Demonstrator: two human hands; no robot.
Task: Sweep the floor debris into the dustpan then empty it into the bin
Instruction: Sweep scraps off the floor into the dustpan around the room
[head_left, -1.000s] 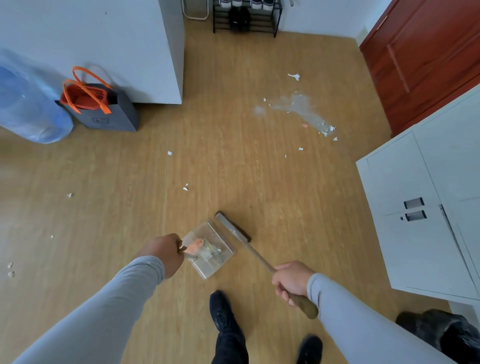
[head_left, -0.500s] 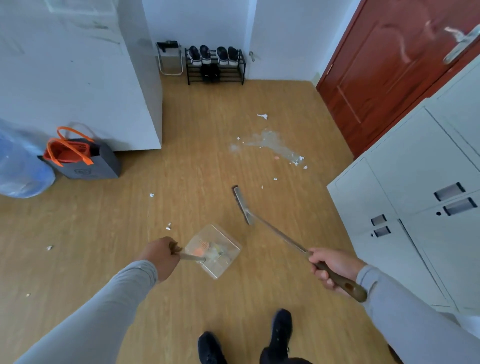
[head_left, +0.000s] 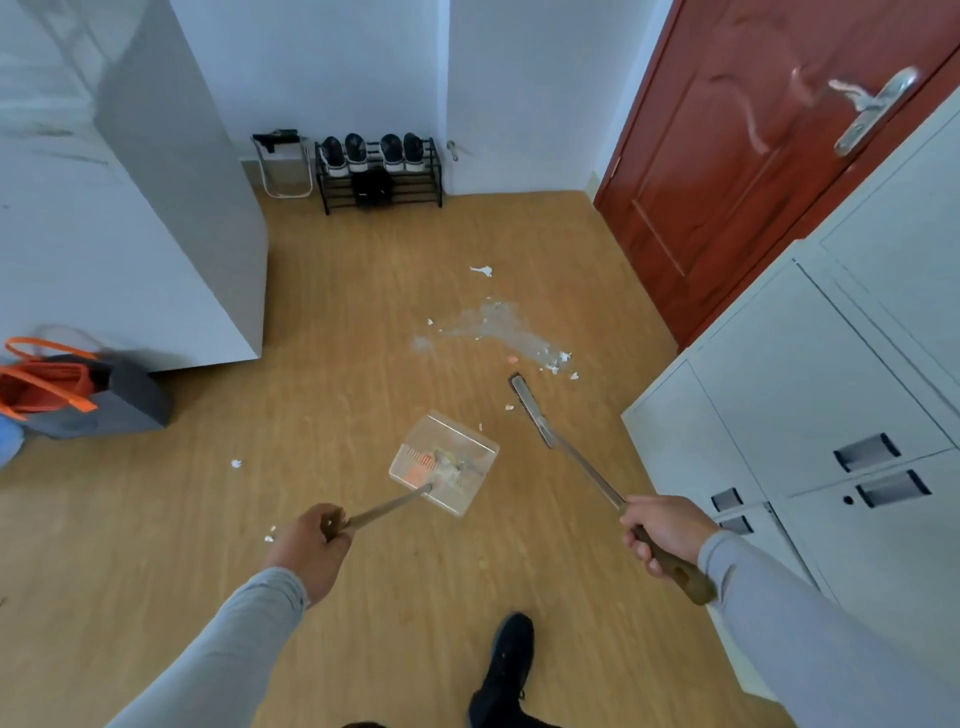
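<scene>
- Head view, from above the person's own arms: the left hand has its fingers curled tight round the end of the dustpan's thin metal handle, a closed grip with the handle running out toward 1 o'clock.
- The clear plastic dustpan hangs at the end of that handle near the middle of the wooden floor; inside it lie some orange and pale scraps, too blurred to name.
- The right hand is wrapped round the brown wooden grip of the broom, fingers closed fully on it; the butt of the handle pokes out past the hand toward 4 o'clock.
- The broom's narrow head sits out at 11 o'clock from that hand, just short of the mess; whether it touches the floor I cannot tell.
- The floor debris, a pale smear with white flecks and one orange bit, lies at 12 o'clock from the dustpan, with stray white pieces off at 9 o'clock.
- A black shoe stands at 6 o'clock.
- A grey bag with orange handles rests at 9 o'clock, a shoe rack against the far wall at 12, a red door at 2, and grey lockers at 3.
</scene>
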